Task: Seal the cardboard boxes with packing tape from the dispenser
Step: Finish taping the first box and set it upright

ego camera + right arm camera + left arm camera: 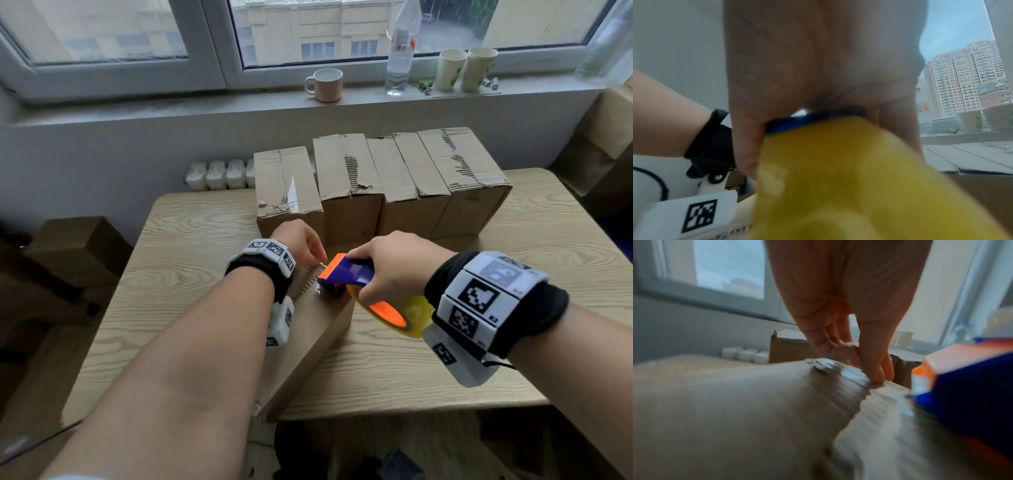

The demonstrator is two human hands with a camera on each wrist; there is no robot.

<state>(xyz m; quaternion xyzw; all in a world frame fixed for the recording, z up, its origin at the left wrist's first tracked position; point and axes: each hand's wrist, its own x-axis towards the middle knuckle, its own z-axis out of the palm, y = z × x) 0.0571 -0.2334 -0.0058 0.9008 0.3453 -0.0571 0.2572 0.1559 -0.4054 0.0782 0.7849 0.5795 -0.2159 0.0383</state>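
taping the box (318, 329) lying on the tabletop (191, 246), in front of four more boxes (404, 178).
gripping the dispenser (356, 274) in the right hand (394, 263), fingers curled round it, its nose touching the box top; pressing the tape (851, 374) down with straight fingers of the left hand (301, 240).

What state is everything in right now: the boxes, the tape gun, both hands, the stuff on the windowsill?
Near box: lying flat, tape stuck at its far end.
Tape dispenser: gripped by right hand, nose on near box.
Left hand: fingertips pressing tape down.
Back boxes: four, upright, flaps shut.
Mug, bottle, paper cups: upright on windowsill.
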